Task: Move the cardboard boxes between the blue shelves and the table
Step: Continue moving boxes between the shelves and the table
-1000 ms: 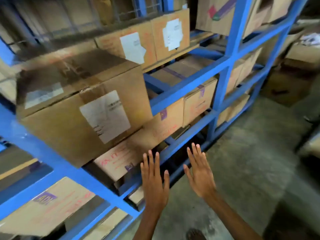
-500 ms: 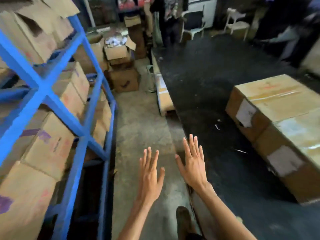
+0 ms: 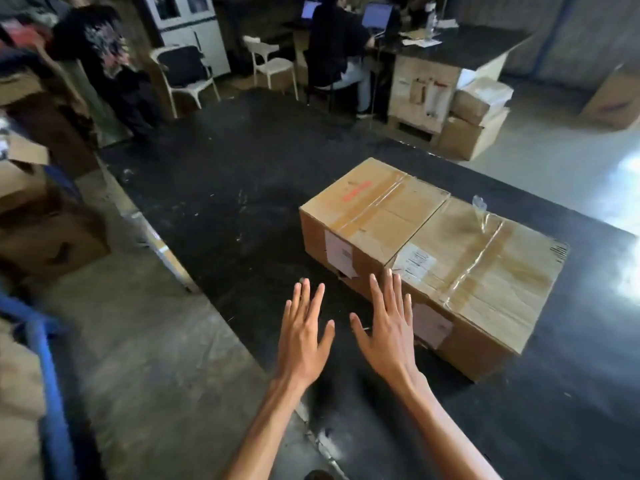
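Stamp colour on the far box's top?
Red-orange stamp on the far box, head view.

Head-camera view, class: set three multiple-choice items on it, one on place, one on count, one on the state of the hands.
1. Where are the sealed cardboard boxes?
A on the black table
B on the floor
C on a chair

2. How many boxes sit on that table?
A one
B two
C four

3. The left hand and right hand are:
A carrying a box
B open and empty
C clenched

Answers: 1 A, both rest on the dark top; 2 B, two lie side by side; 3 B, fingers spread, no grip on anything.
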Tool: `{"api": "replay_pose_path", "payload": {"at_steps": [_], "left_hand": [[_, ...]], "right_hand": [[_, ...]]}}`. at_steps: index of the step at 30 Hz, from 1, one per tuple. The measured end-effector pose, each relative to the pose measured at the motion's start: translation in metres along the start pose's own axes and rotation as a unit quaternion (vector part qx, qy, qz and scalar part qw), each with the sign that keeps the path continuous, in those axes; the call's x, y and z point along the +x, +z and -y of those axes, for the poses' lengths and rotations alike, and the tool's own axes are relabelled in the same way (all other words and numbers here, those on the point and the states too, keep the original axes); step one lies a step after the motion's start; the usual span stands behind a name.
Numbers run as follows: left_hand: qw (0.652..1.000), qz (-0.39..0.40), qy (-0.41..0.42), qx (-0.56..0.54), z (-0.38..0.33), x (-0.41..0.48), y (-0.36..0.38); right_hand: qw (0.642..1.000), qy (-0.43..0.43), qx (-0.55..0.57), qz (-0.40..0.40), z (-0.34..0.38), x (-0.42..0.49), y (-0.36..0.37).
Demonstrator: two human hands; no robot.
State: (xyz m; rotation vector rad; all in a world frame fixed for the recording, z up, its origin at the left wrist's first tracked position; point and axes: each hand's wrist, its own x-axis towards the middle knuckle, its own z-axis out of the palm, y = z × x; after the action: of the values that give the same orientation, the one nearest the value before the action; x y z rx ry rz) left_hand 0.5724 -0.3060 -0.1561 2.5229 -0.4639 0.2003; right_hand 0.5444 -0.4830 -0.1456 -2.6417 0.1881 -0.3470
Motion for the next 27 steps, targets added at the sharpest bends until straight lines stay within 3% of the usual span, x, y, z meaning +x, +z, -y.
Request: {"api": "replay_pose_path", "payload": {"at_steps": [9, 16, 21, 27], "left_hand": [[0.980, 0.133, 0.143, -0.027, -0.066, 0.080, 0.072], [0.945, 0.233, 0.230, 0.017, -0.089, 0.119, 0.117], [0.936, 0.226, 0.255, 0.085, -0.083, 0.153, 0.137], [0.938, 0.210, 0.270, 0.060, -0.087, 0.149, 0.143]], "right_hand": [[0.983, 0.172, -0.055, -0.008, -0.108, 0.000, -0.049], [0.941, 0.301, -0.152, 0.017, -0.164, -0.018, -0.055], [0.937, 0.302, -0.177, 0.019, -0.181, -0.020, -0.051], [0.952, 0.274, -0.132, -0.024, -0.198, -0.032, -0.060]]}}
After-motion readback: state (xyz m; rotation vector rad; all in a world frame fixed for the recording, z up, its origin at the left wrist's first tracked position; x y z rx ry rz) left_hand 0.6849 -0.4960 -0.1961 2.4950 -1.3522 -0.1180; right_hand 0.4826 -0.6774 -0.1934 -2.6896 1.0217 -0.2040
